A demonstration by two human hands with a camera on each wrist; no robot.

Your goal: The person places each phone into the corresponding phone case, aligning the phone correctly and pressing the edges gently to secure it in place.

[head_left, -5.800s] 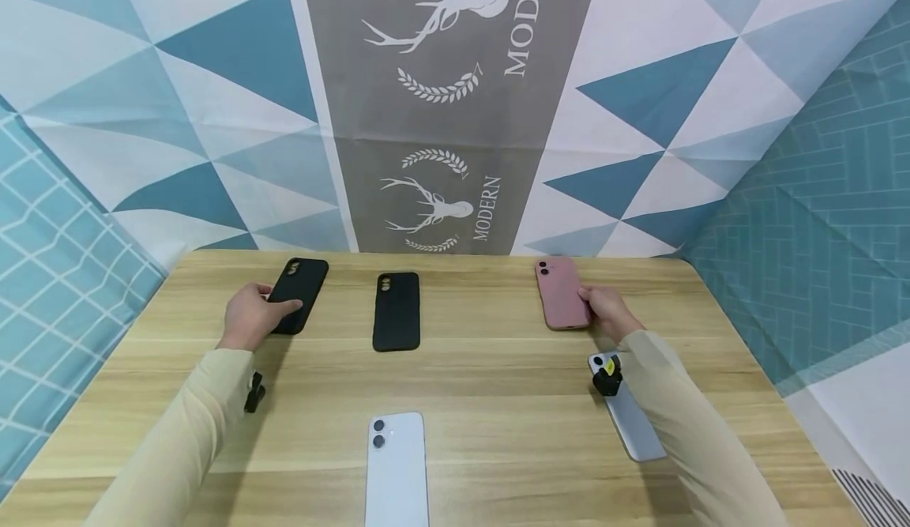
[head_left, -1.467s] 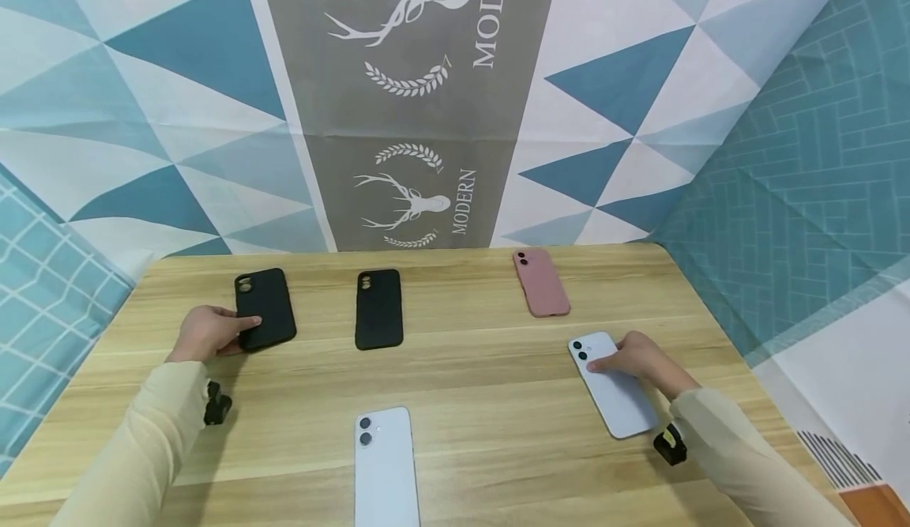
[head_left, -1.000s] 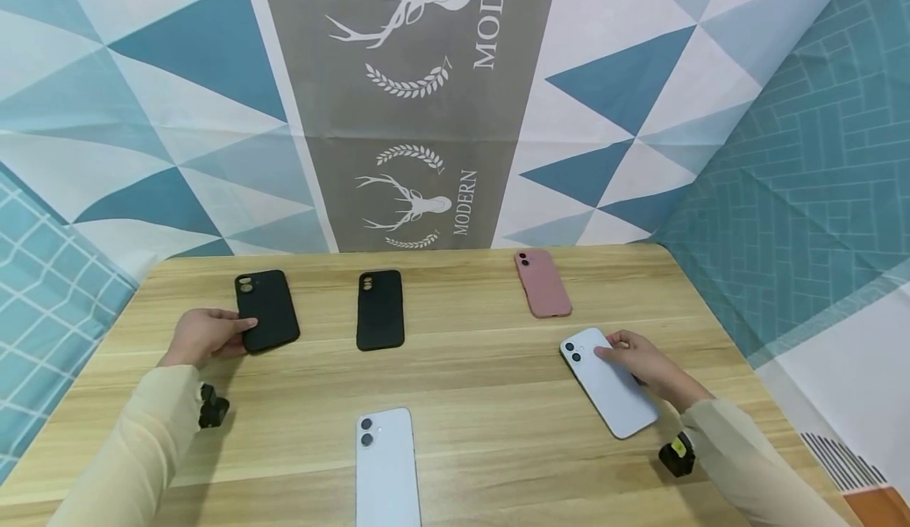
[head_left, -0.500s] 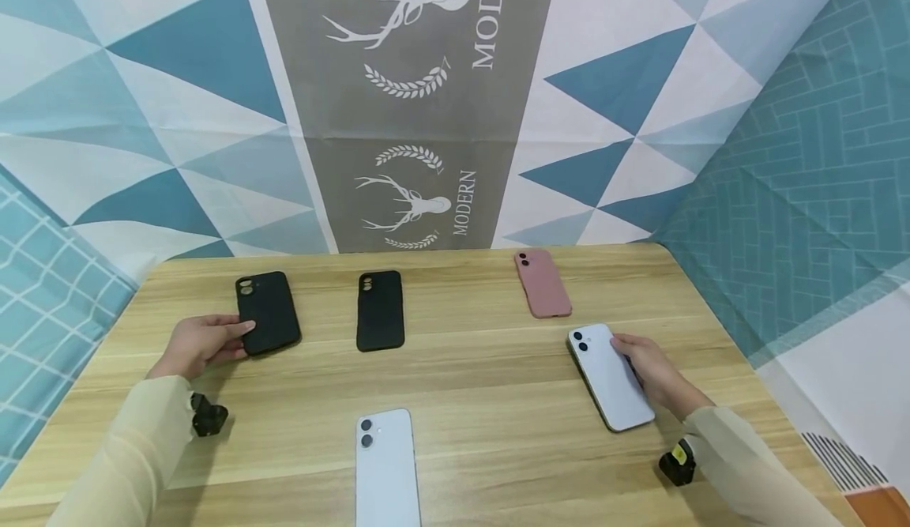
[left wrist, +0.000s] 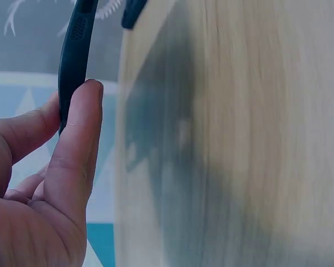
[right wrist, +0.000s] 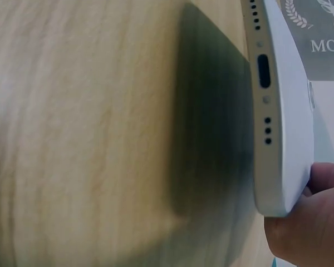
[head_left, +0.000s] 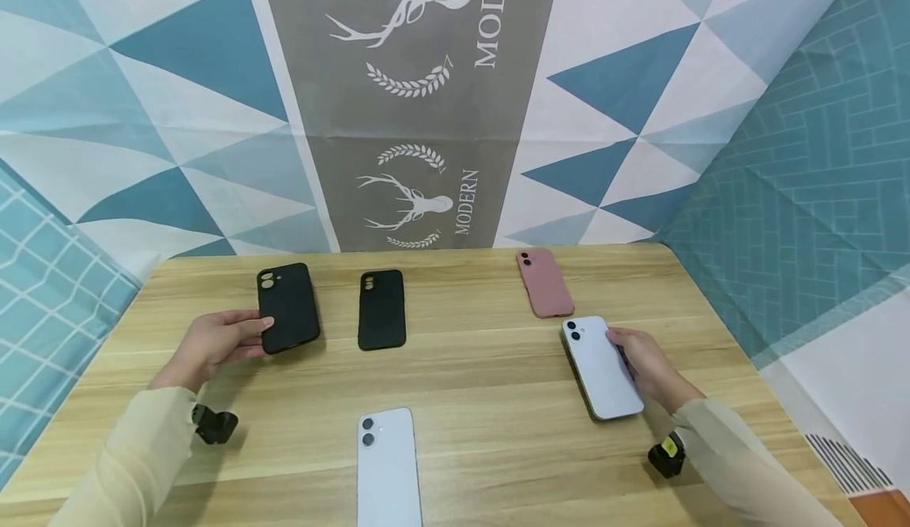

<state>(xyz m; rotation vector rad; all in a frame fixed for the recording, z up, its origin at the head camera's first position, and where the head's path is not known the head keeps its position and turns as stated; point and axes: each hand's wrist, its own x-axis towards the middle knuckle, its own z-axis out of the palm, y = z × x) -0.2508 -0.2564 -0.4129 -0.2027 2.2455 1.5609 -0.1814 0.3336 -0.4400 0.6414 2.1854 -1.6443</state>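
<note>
My left hand point(head_left: 213, 345) pinches the lower left edge of a black phone case point(head_left: 287, 306), thumb on its back. Wood colour shows through the case's camera holes. In the left wrist view this case point(left wrist: 75, 55) is edge-on, off the table, between thumb and fingers. On the right, my right hand point(head_left: 650, 365) grips a white phone point(head_left: 603, 369) by its right edge, camera side up. The right wrist view has the phone's bottom end point(right wrist: 270, 111) with port and holes, raised above its shadow.
A second black case point(head_left: 381, 310) lies at the back middle. Right of it is a pink phone case point(head_left: 545, 284); whether a phone is inside, I cannot tell. Another white phone point(head_left: 387, 468) lies at the front, cut by the frame. A patterned cloth point(head_left: 426, 100) hangs behind the wooden table point(head_left: 483, 400).
Earlier my right hand touched the pink case; it then moved to the white phone and has lifted it, shifting slightly left. The left hand's black case has just moved right and up.
</note>
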